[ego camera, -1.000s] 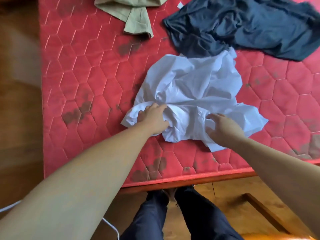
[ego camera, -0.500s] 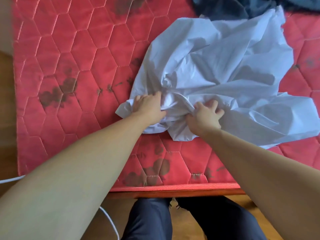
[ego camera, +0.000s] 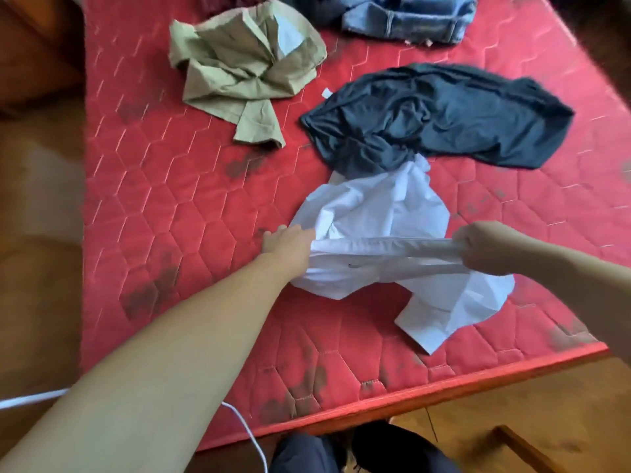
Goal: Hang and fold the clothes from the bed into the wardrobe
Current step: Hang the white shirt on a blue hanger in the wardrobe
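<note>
While both hands stretch it, white shirt seems taut

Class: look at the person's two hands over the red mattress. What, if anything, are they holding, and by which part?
Both hold the white shirt by one stretched edge band: left hand at one end, right hand at the other.

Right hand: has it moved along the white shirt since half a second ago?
Yes. The right hand has pulled rightward, away from the left hand, stretching the white shirt edge taut above the red mattress.
</note>
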Motion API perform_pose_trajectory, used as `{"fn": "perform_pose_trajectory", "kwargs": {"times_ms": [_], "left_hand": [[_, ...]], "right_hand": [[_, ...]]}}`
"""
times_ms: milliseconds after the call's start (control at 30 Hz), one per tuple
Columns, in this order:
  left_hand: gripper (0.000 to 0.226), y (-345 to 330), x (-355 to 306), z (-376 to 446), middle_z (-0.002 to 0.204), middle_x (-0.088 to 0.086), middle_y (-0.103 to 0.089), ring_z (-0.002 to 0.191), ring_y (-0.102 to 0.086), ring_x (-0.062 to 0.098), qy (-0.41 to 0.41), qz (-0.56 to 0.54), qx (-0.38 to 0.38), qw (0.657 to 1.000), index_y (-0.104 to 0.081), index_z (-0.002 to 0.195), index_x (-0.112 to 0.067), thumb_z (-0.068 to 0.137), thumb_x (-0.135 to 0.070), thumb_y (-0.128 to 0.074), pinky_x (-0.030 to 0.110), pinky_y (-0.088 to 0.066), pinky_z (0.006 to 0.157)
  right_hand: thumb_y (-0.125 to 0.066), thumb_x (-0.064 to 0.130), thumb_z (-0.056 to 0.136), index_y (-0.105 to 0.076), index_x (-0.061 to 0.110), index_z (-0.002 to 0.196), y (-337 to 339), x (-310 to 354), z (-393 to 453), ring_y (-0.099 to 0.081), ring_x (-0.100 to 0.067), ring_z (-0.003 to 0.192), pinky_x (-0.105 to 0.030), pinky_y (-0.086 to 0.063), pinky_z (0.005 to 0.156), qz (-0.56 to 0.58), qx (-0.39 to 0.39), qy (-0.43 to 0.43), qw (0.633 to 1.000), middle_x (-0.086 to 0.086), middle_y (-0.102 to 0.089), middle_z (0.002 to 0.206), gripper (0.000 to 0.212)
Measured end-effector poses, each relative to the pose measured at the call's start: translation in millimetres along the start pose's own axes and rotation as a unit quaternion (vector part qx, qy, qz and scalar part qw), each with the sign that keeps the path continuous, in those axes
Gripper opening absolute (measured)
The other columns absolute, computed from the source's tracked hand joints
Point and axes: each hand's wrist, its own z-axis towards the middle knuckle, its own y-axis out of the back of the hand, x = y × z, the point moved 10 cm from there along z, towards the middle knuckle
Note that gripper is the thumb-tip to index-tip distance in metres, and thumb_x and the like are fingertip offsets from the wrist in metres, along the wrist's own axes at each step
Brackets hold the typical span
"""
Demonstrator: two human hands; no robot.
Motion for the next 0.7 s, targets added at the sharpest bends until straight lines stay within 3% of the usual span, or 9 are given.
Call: {"fn": "perform_pose_trajectory", "kwargs": {"times_ms": [133, 233, 300, 400, 433, 567, 633, 700], "left_hand": [[0.035, 94, -12, -22, 0.125, 0.005, -0.055, 0.114, -0.056, 0.031, -0.005, 0.007, -0.017, 1.0, -0.053, 0.118, -0.024, 0.088, -0.007, -0.049, 0.035, -0.039, 0.078], [0.018, 167, -25, -45, 0.118, 0.008, -0.06, 0.107, -0.059, 0.032, -0.027, -0.018, -0.05, 0.998, -0.051, 0.09, -0.022, 0.086, -0.006, -0.046, 0.034, -0.041, 0.073], [0.019, 223, -32, -65, 0.114, 0.011, -0.062, 0.102, -0.06, 0.034, -0.035, -0.045, -0.079, 0.995, -0.048, 0.08, -0.021, 0.084, -0.002, -0.043, 0.034, -0.041, 0.071], [0.032, 314, -46, -107, 0.117, 0.01, -0.06, 0.108, -0.058, 0.034, -0.074, -0.025, -0.153, 0.985, -0.056, 0.105, -0.023, 0.085, -0.002, -0.043, 0.033, -0.041, 0.073], [0.032, 342, -50, -122, 0.116, 0.011, -0.06, 0.107, -0.058, 0.034, -0.093, -0.024, -0.173, 0.98, -0.054, 0.104, -0.024, 0.084, -0.001, -0.043, 0.034, -0.043, 0.075], [0.022, 447, -44, -187, 0.097, 0.012, -0.066, 0.091, -0.061, 0.035, -0.149, -0.089, -0.277, 0.945, -0.051, 0.084, -0.021, 0.072, -0.005, -0.043, 0.037, -0.048, 0.07], [0.018, 491, -36, -229, 0.084, 0.005, -0.066, 0.083, -0.061, 0.032, -0.167, -0.112, -0.334, 0.921, -0.055, 0.08, -0.02, 0.071, -0.01, -0.043, 0.037, -0.052, 0.067], [0.017, 528, -30, -278, 0.078, -0.001, -0.065, 0.079, -0.06, 0.026, -0.198, -0.129, -0.378, 0.895, -0.058, 0.075, -0.023, 0.075, -0.013, -0.044, 0.035, -0.051, 0.067]], "right_hand": [[-0.05, 0.012, 0.087, -0.046, 0.018, 0.063, 90, -33, -65, -0.049, -0.027, 0.07, -0.032, -0.046, 0.065, 0.042, -0.076, -0.036, 0.996, 0.002, -0.049, 0.064, 0.025], [-0.051, 0.01, 0.091, -0.044, 0.016, 0.062, 145, -48, -119, -0.039, -0.012, 0.055, -0.014, -0.032, 0.048, 0.091, -0.074, -0.043, 0.992, 0.003, -0.042, 0.06, 0.03], [-0.049, 0.004, 0.088, -0.042, 0.013, 0.058, 179, -63, -156, -0.033, -0.009, 0.046, -0.014, -0.029, 0.042, 0.13, -0.079, -0.061, 0.986, 0.005, -0.038, 0.051, 0.033], [-0.049, 0.007, 0.09, -0.05, 0.013, 0.06, 232, -82, -214, -0.048, -0.011, 0.047, -0.024, -0.045, 0.048, 0.154, -0.104, -0.07, 0.98, 0.005, -0.047, 0.049, 0.031], [-0.05, 0.012, 0.092, -0.051, 0.016, 0.062, 253, -84, -234, -0.053, -0.012, 0.053, -0.025, -0.046, 0.051, 0.157, -0.126, -0.072, 0.977, 0.005, -0.051, 0.054, 0.03], [-0.043, 0.018, 0.101, -0.046, 0.02, 0.067, 335, -88, -326, -0.045, -0.008, 0.06, -0.011, -0.042, 0.042, 0.186, -0.231, -0.079, 0.952, 0.001, -0.049, 0.07, 0.034], [-0.046, 0.019, 0.1, -0.052, 0.014, 0.066, 364, -87, -371, -0.05, -0.01, 0.047, -0.014, -0.037, 0.033, 0.246, -0.265, -0.066, 0.93, -0.001, -0.056, 0.059, 0.035], [-0.051, 0.019, 0.099, -0.058, 0.006, 0.065, 387, -80, -422, -0.044, -0.008, 0.031, -0.014, -0.032, 0.031, 0.322, -0.312, -0.041, 0.893, 0.004, -0.051, 0.041, 0.037]]}}
